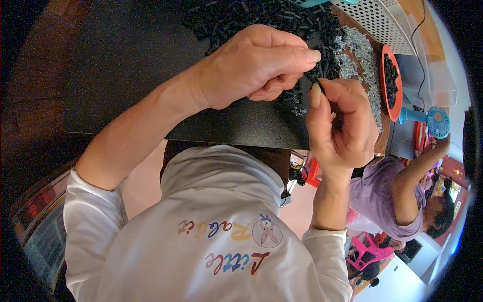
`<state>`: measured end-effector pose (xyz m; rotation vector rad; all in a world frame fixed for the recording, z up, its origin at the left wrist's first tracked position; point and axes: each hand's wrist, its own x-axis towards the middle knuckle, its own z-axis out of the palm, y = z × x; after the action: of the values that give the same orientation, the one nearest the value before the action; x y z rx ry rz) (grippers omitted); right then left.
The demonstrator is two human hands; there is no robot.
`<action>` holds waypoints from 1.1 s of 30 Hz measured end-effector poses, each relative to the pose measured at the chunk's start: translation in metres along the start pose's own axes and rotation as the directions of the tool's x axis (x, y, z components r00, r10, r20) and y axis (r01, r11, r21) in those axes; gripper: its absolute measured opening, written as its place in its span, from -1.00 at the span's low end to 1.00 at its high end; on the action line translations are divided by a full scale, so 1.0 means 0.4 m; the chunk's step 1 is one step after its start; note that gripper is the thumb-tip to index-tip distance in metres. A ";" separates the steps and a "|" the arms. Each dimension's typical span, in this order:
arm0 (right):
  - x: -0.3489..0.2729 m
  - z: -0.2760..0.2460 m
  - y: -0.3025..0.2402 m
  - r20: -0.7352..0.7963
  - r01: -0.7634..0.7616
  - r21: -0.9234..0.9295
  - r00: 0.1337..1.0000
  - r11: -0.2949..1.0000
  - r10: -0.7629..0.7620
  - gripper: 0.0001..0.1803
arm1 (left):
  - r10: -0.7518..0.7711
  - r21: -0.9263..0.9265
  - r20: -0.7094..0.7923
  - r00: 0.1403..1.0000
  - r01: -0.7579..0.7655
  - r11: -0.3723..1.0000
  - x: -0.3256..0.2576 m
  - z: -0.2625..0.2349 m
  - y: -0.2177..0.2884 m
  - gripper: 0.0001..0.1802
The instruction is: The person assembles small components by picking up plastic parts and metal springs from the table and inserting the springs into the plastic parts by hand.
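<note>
Over the dark table (126, 80) my two hands are close together, their fingertips a short way apart. My left hand (264, 65) is closed, thumb pressed along the curled fingers; whatever it may hold is hidden. Between thumb and forefinger my right hand (347, 118) pinches a small black piece (320, 86), mostly covered by the fingertips. Beyond the hands spreads a heap of small black tube-like pieces (226, 22). To its right lies a pile of small silvery metal pieces (354, 48), which look like springs. Several silvery coils (299, 111) lie between my hands.
An orange-red bowl (399, 103) of black pieces stands right of the silvery pile, near a blue handheld fan (436, 122). A white perforated basket (377, 22) is at the far right, with a dark cable (420, 75) beside it. Another person in purple (380, 189) sits at right.
</note>
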<state>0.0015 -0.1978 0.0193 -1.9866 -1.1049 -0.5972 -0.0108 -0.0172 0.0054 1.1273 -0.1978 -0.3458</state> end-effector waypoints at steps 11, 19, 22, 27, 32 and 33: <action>0.006 -0.008 -0.006 0.014 0.041 -0.033 0.999 0.999 -0.040 -0.77 | -0.070 -0.126 0.043 0.997 0.075 0.989 0.005 0.007 0.012 -0.63; 0.023 -0.022 -0.030 0.079 -0.029 -0.104 0.996 0.994 0.037 -0.81 | -0.055 -0.009 0.013 0.998 0.055 0.998 0.009 0.014 0.014 -0.66; 0.034 -0.017 -0.038 0.053 -0.043 -0.089 0.997 0.995 0.048 -0.81 | -0.055 -0.142 0.060 0.997 0.063 0.988 0.009 0.009 0.017 -0.68; 0.025 -0.021 -0.014 0.048 -0.152 0.085 0.988 0.985 0.148 -0.76 | -0.040 -0.186 0.062 0.997 0.051 0.981 0.014 0.001 0.009 -0.69; 0.034 -0.049 0.030 0.169 -0.120 0.239 0.982 0.963 0.081 -0.59 | -0.076 -0.192 0.129 0.989 0.100 0.976 0.015 0.023 0.025 -0.66; 0.040 -0.052 0.030 0.167 -0.119 0.241 0.983 0.963 0.080 -0.59 | -0.099 -0.196 0.116 0.988 0.120 0.973 0.014 0.027 0.025 -0.61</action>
<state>0.0194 -0.2105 0.0382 -1.8780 -1.1060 -0.2380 -0.0073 -0.0244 0.0190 0.9210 -0.1893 -0.5133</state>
